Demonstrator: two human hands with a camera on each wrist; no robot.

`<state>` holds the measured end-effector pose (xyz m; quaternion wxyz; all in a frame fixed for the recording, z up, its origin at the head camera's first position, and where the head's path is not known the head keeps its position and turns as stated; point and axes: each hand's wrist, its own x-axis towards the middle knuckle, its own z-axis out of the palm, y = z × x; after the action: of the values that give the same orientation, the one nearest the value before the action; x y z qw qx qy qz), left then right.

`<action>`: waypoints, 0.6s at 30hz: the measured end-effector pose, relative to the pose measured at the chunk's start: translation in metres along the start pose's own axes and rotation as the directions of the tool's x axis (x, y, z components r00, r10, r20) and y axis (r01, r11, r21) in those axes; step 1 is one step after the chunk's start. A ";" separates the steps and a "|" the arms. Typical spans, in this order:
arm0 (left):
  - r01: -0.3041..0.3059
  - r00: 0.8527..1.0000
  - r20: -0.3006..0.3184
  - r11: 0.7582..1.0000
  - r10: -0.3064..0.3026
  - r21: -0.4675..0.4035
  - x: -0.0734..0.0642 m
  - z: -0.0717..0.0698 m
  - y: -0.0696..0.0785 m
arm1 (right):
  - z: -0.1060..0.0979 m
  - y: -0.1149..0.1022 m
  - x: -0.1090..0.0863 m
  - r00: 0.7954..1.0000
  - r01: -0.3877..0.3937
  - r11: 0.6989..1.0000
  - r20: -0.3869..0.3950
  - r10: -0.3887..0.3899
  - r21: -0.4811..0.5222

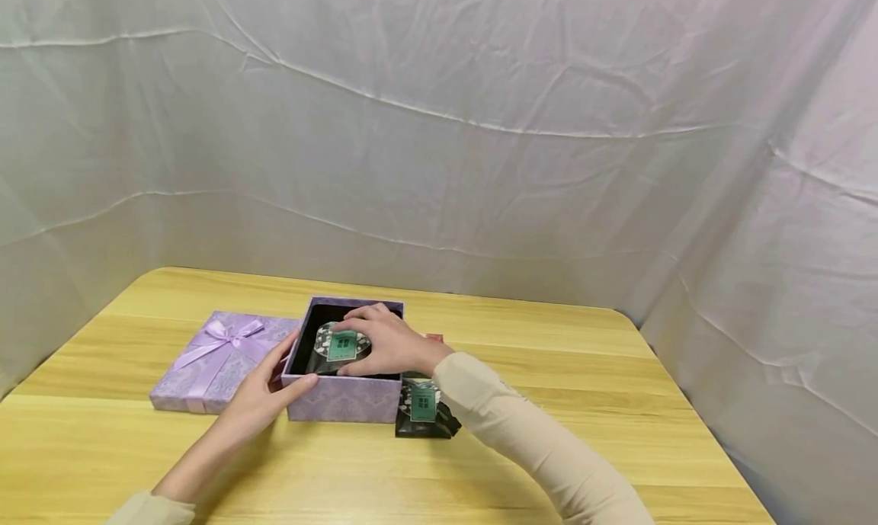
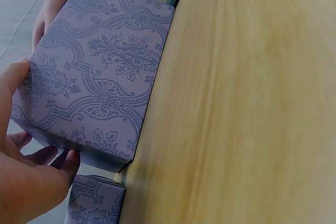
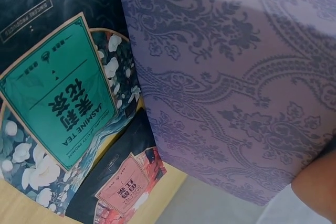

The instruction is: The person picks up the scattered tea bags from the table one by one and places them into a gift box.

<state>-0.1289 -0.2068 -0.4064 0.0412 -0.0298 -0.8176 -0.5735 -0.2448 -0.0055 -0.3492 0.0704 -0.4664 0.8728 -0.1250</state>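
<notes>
A lilac patterned gift box (image 1: 343, 399) stands without its lid on the table. My left hand (image 1: 257, 392) grips its near left corner, thumb at the front rim and fingers along the left wall. In the left wrist view that hand (image 2: 37, 177) holds the box (image 2: 100, 72) by this corner. My right hand (image 1: 387, 342) reaches over the right wall into the black interior. Its thumb and fingers span the right part of a dark tea pouch (image 1: 341, 345) with a green label. The fingertips farther back are partly hidden.
The lilac lid (image 1: 199, 357) with a ribbon bow lies left of the box. A jasmine tea pouch (image 3: 68, 93) with a green label and a black tea pouch (image 3: 123, 187) with a red label lie right of it. A pale curtain (image 1: 439, 167) surrounds the wooden table (image 1: 583, 403).
</notes>
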 end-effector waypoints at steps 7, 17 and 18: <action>-0.010 1.000 -0.001 1.000 0.010 -0.001 0.000 0.000 -0.001 | 0.003 0.000 0.000 1.000 0.015 0.996 -0.007 -0.016 -0.089; -0.018 1.000 -0.002 0.999 0.018 -0.033 -0.001 0.001 0.000 | 0.002 -0.002 0.000 1.000 0.028 0.990 0.006 -0.028 -0.138; -0.016 1.000 -0.001 0.999 0.016 -0.037 -0.001 0.001 0.001 | 0.002 -0.002 0.000 1.000 0.029 0.990 0.006 -0.028 -0.139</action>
<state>-0.1277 -0.2061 -0.4062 0.0458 -0.0369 -0.8064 -0.5884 -0.2430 -0.0070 -0.3511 0.0377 -0.4830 0.8725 -0.0639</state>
